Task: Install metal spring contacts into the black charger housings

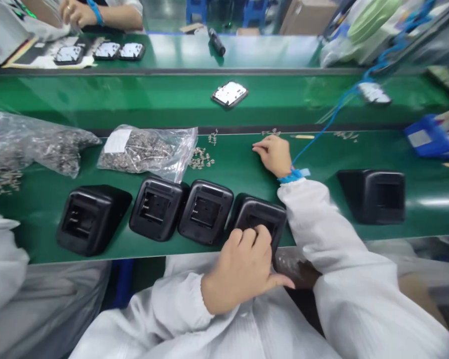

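My left hand [243, 267] is curled over the near edge of a black plastic housing [260, 219], its fingers pressed into the housing's recess. My right hand [275, 154] reaches out over the green mat, fingers closed and pointing left at small metal parts; what it pinches is too small to see. A blue wrist strap [294, 174] with a blue cord circles that wrist. Three more black housings [205, 212] [157, 207] [92, 217] stand in a row to the left.
Another black housing [372, 194] stands to the right. Two clear bags of metal parts [149, 149] [41, 142] lie at the left, with loose parts [202, 158] beside them. A flat panel [229, 93] lies on the conveyor. Another person's hands [77, 12] work at top left.
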`<control>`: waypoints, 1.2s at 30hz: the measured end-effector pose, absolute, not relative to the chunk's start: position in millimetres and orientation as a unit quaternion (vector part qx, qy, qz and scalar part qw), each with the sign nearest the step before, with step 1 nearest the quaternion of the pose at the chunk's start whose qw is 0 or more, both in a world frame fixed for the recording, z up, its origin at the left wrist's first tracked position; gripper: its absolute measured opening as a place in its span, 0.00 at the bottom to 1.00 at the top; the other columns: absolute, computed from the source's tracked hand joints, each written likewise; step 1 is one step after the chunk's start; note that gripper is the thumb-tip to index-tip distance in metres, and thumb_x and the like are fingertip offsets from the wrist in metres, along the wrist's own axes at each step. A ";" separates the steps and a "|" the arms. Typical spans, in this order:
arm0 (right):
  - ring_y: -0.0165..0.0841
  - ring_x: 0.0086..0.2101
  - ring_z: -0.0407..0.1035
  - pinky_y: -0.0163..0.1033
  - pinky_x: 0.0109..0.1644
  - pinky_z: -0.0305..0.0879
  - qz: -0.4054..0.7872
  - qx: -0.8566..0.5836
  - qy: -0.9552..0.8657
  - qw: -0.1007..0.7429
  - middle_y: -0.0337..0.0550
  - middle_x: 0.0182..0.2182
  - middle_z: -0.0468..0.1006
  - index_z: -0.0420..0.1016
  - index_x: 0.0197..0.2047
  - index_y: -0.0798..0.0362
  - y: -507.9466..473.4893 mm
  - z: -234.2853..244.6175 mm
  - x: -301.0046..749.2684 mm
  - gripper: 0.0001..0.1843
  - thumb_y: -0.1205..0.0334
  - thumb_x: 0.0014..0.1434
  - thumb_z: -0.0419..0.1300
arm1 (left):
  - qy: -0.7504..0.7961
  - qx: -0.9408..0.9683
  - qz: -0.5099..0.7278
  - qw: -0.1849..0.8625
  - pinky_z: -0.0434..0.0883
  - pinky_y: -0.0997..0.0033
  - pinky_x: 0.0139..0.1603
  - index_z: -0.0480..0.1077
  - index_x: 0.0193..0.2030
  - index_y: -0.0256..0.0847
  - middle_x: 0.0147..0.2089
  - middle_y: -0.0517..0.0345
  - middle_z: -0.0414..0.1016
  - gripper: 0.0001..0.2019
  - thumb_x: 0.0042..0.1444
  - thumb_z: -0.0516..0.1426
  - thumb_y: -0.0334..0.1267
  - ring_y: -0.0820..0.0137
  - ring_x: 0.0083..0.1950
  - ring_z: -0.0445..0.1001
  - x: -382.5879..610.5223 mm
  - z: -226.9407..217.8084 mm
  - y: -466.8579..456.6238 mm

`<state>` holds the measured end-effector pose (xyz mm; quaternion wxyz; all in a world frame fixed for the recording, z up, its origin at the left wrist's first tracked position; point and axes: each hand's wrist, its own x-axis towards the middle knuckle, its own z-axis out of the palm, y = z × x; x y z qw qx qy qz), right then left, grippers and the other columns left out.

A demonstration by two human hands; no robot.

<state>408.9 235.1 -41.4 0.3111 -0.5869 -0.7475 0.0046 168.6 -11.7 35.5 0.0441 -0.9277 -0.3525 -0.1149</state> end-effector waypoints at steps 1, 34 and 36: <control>0.43 0.39 0.73 0.49 0.46 0.69 -0.003 -0.593 -0.740 0.317 0.50 0.36 0.81 0.85 0.37 0.53 232.8 -43.4 411.0 0.09 0.61 0.62 0.63 | -0.356 -0.926 -0.116 0.047 0.62 0.61 0.44 0.76 0.58 0.30 0.59 0.42 0.69 0.46 0.62 0.44 0.75 0.63 0.43 0.65 169.2 36.9 -10.5; 0.31 0.28 0.71 0.39 0.39 0.66 0.040 -0.727 -0.571 0.380 0.53 0.36 0.79 0.73 0.42 0.58 194.7 -17.2 406.5 0.03 0.70 0.66 0.57 | -0.401 -0.884 -0.222 0.087 0.62 0.57 0.47 0.77 0.56 0.29 0.51 0.42 0.74 0.34 0.69 0.50 0.63 0.58 0.51 0.70 153.1 24.8 -16.7; 0.31 0.31 0.72 0.39 0.40 0.66 0.025 -0.703 -0.607 0.371 0.56 0.40 0.79 0.75 0.42 0.59 186.4 -11.8 405.6 0.06 0.71 0.66 0.57 | -0.382 -0.886 -0.245 0.096 0.61 0.57 0.47 0.78 0.55 0.31 0.54 0.42 0.75 0.32 0.69 0.51 0.62 0.56 0.56 0.69 155.7 20.0 -22.4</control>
